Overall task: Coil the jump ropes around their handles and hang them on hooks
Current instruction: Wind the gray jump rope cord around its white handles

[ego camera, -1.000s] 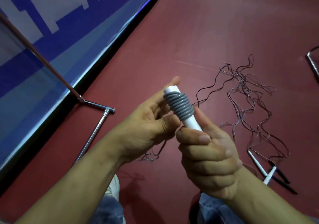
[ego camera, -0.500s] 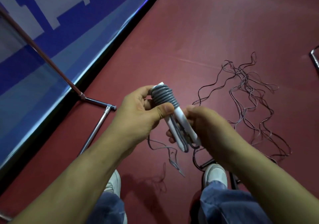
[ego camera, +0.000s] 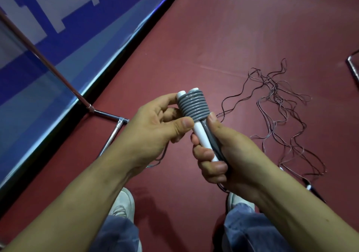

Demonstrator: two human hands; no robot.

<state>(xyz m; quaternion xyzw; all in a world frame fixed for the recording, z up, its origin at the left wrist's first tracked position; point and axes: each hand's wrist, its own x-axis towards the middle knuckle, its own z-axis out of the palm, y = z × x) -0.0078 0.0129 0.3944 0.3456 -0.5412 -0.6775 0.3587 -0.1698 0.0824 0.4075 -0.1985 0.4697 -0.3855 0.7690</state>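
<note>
A pair of white jump rope handles lies side by side between my hands, with a grey rope coil wound tightly around their upper half. My right hand grips the lower ends of the handles. My left hand holds the coil, its thumb pressing the coil's lower edge and its fingers behind it. A thin strand hangs below my left hand. Several more thin jump ropes lie tangled on the red floor to the right, with white and black handles partly hidden behind my right forearm.
A chrome rack's pole and foot stand at the left, by a blue and white wall banner. Another metal frame piece shows at the right edge. My white shoes and jeans are at the bottom.
The handles have turned upright and both white tops now show above the coil. My right hand has shifted its grip lower on the handles, and my left thumb now presses the coil's lower edge.
</note>
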